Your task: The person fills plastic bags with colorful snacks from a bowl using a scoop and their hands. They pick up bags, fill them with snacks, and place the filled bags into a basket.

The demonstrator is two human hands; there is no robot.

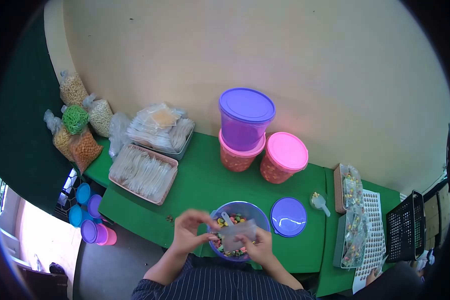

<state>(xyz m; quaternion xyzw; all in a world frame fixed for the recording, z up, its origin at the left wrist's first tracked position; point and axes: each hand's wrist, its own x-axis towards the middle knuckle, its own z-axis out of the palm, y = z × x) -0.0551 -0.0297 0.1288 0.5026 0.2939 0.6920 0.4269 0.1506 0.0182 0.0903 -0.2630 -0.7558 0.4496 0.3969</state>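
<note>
A small clear plastic bag [237,235] is held over a round blue-purple tub [259,216] of colourful pieces. My right hand [259,247] grips the bag's right side between thumb and fingers. At the bag's upper left is my left hand [192,232], its thumb and fingers apart and slightly blurred, the thumb near the bag's edge. Inside the tub stands a white scoop [227,218], its handle pointing up among the pieces. A purple lid [288,217] lies on the green table [200,170] to the right of the tub.
Trays of flat bags [144,175] stand at the left, beside bags of snacks [86,149]. Lidded tubs [285,155] stand at the back. Another scoop [321,203], filled bags [354,240], a sticker sheet [372,220], a black crate [406,227] and a co-worker's hand [372,276] are at the right.
</note>
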